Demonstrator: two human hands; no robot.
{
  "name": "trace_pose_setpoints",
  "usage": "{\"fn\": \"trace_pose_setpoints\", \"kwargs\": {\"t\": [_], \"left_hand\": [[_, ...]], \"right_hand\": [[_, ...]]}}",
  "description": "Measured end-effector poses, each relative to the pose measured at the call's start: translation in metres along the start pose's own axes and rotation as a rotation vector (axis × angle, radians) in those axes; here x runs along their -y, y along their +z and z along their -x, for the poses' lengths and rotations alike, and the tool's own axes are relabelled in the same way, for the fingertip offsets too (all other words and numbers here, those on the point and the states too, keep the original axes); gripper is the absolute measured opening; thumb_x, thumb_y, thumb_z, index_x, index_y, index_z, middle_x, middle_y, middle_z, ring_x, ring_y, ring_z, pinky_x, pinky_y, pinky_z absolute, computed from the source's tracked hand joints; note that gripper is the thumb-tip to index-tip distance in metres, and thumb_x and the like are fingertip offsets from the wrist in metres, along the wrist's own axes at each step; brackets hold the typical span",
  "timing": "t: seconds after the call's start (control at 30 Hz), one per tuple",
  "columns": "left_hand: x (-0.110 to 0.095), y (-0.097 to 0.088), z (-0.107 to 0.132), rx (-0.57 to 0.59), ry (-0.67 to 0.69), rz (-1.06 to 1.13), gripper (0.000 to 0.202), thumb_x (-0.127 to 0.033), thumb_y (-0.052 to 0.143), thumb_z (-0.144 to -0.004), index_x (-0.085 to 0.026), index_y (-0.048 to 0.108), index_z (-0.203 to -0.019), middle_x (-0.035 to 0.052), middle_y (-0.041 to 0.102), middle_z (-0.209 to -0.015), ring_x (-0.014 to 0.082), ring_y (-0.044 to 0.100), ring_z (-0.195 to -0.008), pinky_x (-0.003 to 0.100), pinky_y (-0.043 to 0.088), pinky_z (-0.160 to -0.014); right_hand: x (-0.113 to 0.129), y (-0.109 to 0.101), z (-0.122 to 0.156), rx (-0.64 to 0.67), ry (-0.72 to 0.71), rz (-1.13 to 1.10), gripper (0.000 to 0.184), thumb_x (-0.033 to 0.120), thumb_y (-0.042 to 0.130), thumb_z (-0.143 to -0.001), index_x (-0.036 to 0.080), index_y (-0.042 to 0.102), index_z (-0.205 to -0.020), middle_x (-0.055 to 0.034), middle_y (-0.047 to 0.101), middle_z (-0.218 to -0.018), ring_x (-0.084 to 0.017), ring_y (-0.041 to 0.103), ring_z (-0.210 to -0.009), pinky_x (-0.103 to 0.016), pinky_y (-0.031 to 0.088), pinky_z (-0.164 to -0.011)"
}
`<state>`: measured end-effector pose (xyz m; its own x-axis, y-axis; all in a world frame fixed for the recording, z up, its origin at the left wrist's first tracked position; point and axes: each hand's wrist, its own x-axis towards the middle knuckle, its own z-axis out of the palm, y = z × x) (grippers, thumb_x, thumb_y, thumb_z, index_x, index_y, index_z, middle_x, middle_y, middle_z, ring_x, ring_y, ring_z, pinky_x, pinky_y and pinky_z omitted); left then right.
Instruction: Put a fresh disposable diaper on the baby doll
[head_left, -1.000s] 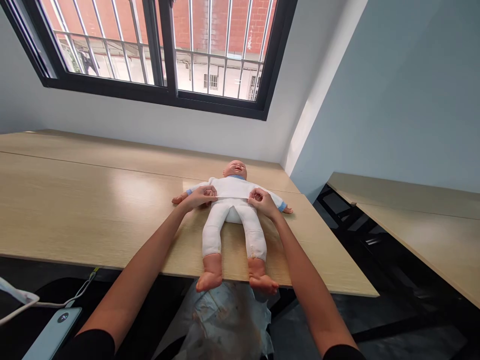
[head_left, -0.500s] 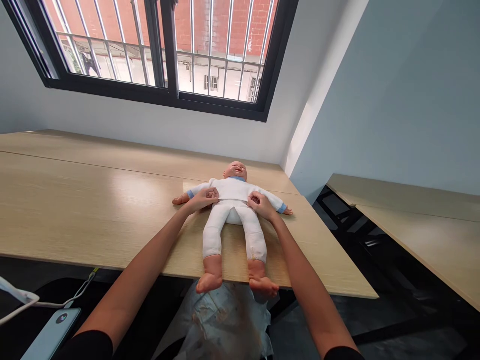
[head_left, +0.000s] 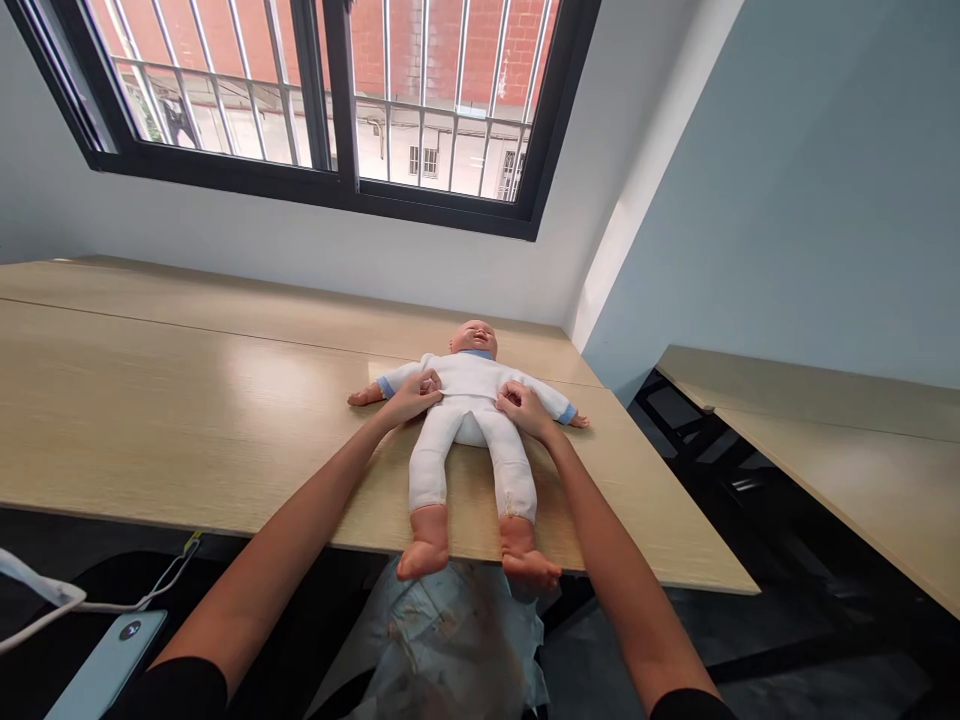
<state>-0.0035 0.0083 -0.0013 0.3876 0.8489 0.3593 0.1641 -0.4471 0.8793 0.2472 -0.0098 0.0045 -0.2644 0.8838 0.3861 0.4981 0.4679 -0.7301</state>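
A wide window point(head_left: 300, 190) with a black frame is set high in a white wall point(head_left: 300, 265). Thin metal bars point(head_left: 420, 125) are seen through the glass. Behind them, a red brick wall point(head_left: 465, 50) and a white building point(head_left: 450, 160) with small windows can be seen. A pale blue wall point(head_left: 787, 200) is joined to the white wall at a corner. A long wooden table point(head_left: 150, 400) is pushed up to the white wall, and a bright patch of light point(head_left: 292, 385) is seen on its top. Another wooden table point(head_left: 825, 470) is placed on the right, with black legs point(head_left: 667, 420) under it. A dark floor point(head_left: 810, 660) is seen below.
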Motion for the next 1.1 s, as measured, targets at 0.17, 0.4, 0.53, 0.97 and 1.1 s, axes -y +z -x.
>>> {"fn": "trace_pose_setpoints", "kwargs": {"t": [0.17,0.4,0.53,0.97,1.1], "left_hand": [[-0.008,0.006,-0.001,-0.129,-0.042,-0.084,0.016,-0.02,0.056,-0.073,-0.018,0.041,-0.073,-0.0023,0.041,-0.067,0.012,0.038,-0.062,0.025,0.03,-0.059],[-0.078,0.027,0.099,-0.399,0.124,-0.243,0.015,-0.03,0.053,-0.089,-0.021,0.046,-0.08,0.0008,0.053,-0.079,0.0166,0.051,-0.076,0.029,0.042,-0.074],[-0.1,0.046,0.18,-0.367,0.18,-0.332,0.009,-0.032,0.061,-0.089,-0.026,0.054,-0.089,0.0003,0.057,-0.087,0.0175,0.057,-0.083,0.029,0.046,-0.073],[-0.074,0.059,0.218,-0.207,-0.005,-0.297,0.013,-0.039,0.064,-0.084,-0.028,0.062,-0.09,0.0027,0.064,-0.091,0.022,0.061,-0.086,0.034,0.05,-0.077],[-0.092,0.049,0.225,-0.21,-0.041,-0.223,0.013,-0.037,0.067,-0.081,-0.026,0.06,-0.084,0.0006,0.06,-0.082,0.0182,0.059,-0.078,0.03,0.048,-0.071]], "right_hand": [[0.027,-0.003,0.005,-0.214,0.051,-0.104,0.028,0.043,0.059,-0.081,0.018,0.049,-0.075,0.0021,0.043,-0.065,-0.012,0.039,-0.061,-0.028,0.032,-0.061],[0.105,-0.015,0.117,-0.366,-0.035,-0.065,0.026,0.045,0.056,-0.09,0.021,0.055,-0.08,-0.0041,0.057,-0.08,-0.02,0.055,-0.081,-0.032,0.045,-0.077],[0.114,-0.013,0.197,-0.273,0.107,0.044,0.019,0.044,0.062,-0.087,0.026,0.059,-0.083,-0.002,0.059,-0.08,-0.019,0.058,-0.078,-0.031,0.048,-0.072],[0.093,0.02,0.233,-0.101,0.306,0.065,0.03,0.046,0.066,-0.084,0.029,0.058,-0.107,-0.0033,0.064,-0.109,-0.023,0.059,-0.106,-0.038,0.049,-0.091],[0.097,0.005,0.239,-0.038,0.304,0.115,0.026,0.042,0.058,-0.089,0.03,0.058,-0.112,-0.0038,0.063,-0.117,-0.024,0.058,-0.112,-0.04,0.048,-0.096]]}}
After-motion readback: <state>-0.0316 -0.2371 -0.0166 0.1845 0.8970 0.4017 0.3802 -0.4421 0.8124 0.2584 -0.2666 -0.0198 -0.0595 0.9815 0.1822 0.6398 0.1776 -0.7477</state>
